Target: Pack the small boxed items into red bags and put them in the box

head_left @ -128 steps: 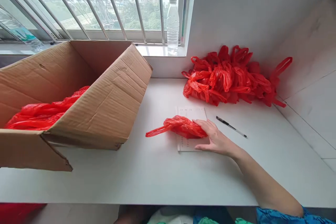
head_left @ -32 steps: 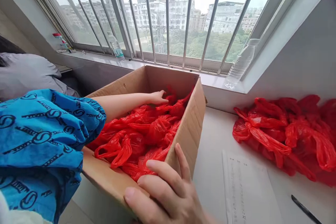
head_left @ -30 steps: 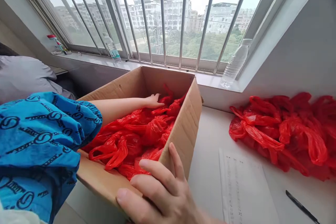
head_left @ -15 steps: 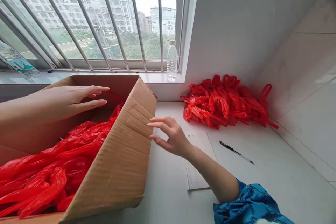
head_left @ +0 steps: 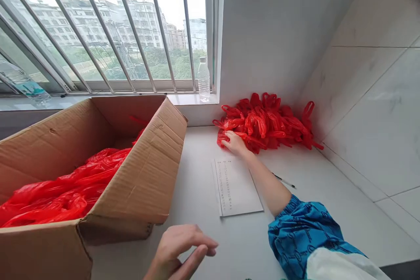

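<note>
My right hand (head_left: 235,143) reaches to the front left of a heap of red plastic bags (head_left: 265,122) and touches it. Its thumb and fingers are apart, with red plastic showing between them. Low in the view, my left hand (head_left: 185,247) hovers over the white surface. It is loosely bent and holds nothing, with a gap between thumb and fingers. To its left stands an open cardboard box (head_left: 141,179), with more red plastic bags (head_left: 75,188) lying inside.
A printed sheet (head_left: 238,188) lies between box and heap, with a black pen (head_left: 285,180) partly behind my right forearm. A clear bottle (head_left: 204,79) stands on the sill, and another bottle (head_left: 28,87) leans at left. Tiled wall (head_left: 370,118) bounds the right side.
My right hand has moved from beside the box to the heap of bags. My left hand has come out from over the box, down and right. The view has shifted right.
</note>
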`<action>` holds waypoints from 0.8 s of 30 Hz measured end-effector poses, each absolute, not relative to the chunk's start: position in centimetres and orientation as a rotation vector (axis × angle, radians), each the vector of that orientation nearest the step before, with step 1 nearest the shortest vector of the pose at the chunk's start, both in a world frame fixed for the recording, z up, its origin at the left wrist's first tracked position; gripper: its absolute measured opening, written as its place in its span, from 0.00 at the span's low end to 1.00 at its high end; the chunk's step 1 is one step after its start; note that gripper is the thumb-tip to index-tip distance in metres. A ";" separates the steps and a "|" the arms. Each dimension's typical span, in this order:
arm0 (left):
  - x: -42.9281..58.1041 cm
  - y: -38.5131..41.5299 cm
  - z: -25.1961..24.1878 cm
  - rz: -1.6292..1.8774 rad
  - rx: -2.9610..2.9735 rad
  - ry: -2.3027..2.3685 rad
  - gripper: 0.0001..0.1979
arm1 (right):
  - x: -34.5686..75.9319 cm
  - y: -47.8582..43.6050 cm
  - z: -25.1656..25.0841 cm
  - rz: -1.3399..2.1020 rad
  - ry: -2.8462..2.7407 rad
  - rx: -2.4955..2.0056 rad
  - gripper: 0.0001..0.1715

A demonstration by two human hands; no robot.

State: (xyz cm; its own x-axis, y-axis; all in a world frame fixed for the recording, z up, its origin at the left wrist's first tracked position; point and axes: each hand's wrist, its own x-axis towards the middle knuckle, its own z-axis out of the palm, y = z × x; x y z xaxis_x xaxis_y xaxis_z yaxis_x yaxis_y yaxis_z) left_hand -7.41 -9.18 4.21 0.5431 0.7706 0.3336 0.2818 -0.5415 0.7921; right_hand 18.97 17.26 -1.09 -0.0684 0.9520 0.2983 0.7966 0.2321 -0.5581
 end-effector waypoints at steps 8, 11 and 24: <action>-4.5 -4.1 2.0 0.625 1.852 0.988 0.16 | 23.6 15.2 0.1 0.390 -1.746 -1.333 0.19; -4.2 -3.6 1.1 0.626 1.794 1.006 0.16 | 23.6 14.2 -1.1 0.375 -1.647 -1.357 0.15; -0.4 0.9 1.2 1.196 2.250 1.219 0.26 | 23.1 5.6 0.5 0.581 -1.612 -1.043 0.26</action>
